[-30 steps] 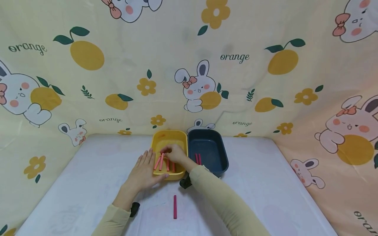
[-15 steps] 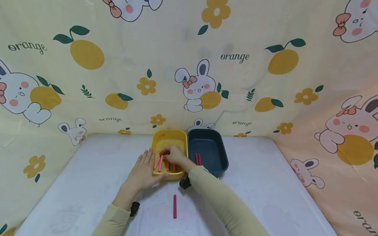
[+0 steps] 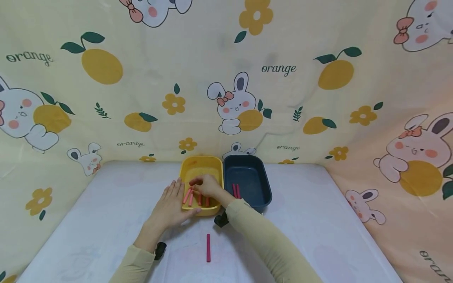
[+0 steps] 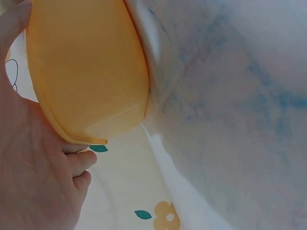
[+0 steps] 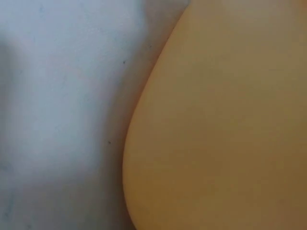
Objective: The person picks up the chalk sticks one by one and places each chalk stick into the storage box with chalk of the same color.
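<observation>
Several pink sticks (image 3: 191, 197) lie in the yellow tray (image 3: 201, 167). My right hand (image 3: 209, 186) reaches into that tray with curled fingers, pinching the far end of one pink stick; the fingertips partly hide it. Against the tray's near-left corner rests my left hand (image 3: 172, 204), its fingers straight along the left side and its thumb on the front. In the left wrist view, the yellow tray's wall (image 4: 91, 67) stands beside the palm. The right wrist view shows only the yellow tray's outer wall (image 5: 216, 124) and the white tabletop.
Touching the yellow tray on its right is a dark blue tray (image 3: 245, 175) with dark pink sticks (image 3: 236, 191) in it. One dark red stick (image 3: 208, 247) lies on the white table (image 3: 297, 228) nearer the person. A printed cloth (image 3: 198, 51) hangs behind.
The pink stick at my right fingertips has tilted lower, its far end sinking into the yellow tray. My left hand has stayed on the tray's corner. The head view has shifted slightly.
</observation>
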